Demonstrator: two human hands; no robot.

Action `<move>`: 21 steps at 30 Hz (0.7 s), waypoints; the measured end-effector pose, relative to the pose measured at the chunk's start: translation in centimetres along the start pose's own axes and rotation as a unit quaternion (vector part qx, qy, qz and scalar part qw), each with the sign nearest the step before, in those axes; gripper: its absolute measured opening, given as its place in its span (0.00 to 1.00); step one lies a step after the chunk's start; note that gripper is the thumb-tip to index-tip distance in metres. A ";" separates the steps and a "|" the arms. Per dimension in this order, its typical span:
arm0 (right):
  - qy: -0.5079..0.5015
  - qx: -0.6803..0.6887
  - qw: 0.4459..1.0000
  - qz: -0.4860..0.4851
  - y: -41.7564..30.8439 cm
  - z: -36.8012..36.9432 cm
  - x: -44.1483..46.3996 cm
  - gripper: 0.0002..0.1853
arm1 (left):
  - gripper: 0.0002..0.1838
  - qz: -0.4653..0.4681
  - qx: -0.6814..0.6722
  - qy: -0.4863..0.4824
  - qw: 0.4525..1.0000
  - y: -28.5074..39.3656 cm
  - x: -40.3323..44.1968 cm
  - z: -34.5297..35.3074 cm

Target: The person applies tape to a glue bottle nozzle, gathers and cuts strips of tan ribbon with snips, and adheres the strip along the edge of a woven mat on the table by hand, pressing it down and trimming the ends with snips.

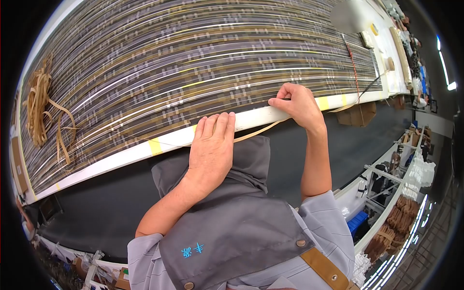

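Note:
My left hand [211, 145] lies flat with its fingers stretched out on the white front edge of the table [263, 116]. Fingertips of that hand reach the nearest plaid strips [174, 58], which cover the tabletop in long rows. Just to the right, my right hand [300, 105] is closed in a pinch over the same edge. A small dark sliver shows at its fingers, too small to name. One narrow tan strip [258, 131] runs from beside my left hand to below my right hand, hanging along the table edge.
A tangled bundle of tan strips [38, 104] rests on the table's left end. At the right end lie a red twisted cord [354, 65] and a roll of tape [390, 63]. A brown cardboard box [357, 115] sits under the front edge. Shelving with brown bundles [398, 217] stands behind at right.

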State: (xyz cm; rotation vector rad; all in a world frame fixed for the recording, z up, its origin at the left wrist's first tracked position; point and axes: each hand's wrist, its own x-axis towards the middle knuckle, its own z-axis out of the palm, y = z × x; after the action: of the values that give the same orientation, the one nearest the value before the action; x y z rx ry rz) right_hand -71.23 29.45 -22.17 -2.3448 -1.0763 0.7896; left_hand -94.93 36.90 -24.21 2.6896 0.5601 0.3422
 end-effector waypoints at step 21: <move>0.206 -0.019 0.976 -0.061 1.6 4.9 1.1 0.05 | 0.31 0.139 -0.001 -0.106 0.985 5.1 4.2 3.5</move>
State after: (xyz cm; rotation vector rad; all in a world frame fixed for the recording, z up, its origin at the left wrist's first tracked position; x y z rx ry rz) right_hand -73.00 30.07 -27.12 -2.3059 -1.0405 0.2218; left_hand -88.44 33.27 -24.64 2.7589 0.1220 0.1238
